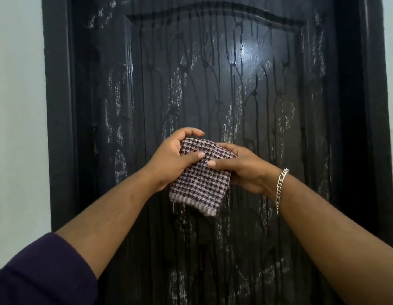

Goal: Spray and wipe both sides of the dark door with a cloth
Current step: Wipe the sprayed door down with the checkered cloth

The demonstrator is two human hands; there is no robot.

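While the dark door [213, 62] is filling the scene ahead of us, its arched raised panel is glistening with wet streaks and pale smears. Near us, in front of its middle, we are holding a folded cloth [200, 183], checked maroon and pale. Our left hand [171, 159] is gripping its upper left, our right hand [241, 168] pinching its right edge.

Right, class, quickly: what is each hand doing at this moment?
Left hand: closed, gripping the checked cloth with thumb on top.
Right hand: closed, pinching the same cloth from the other side.
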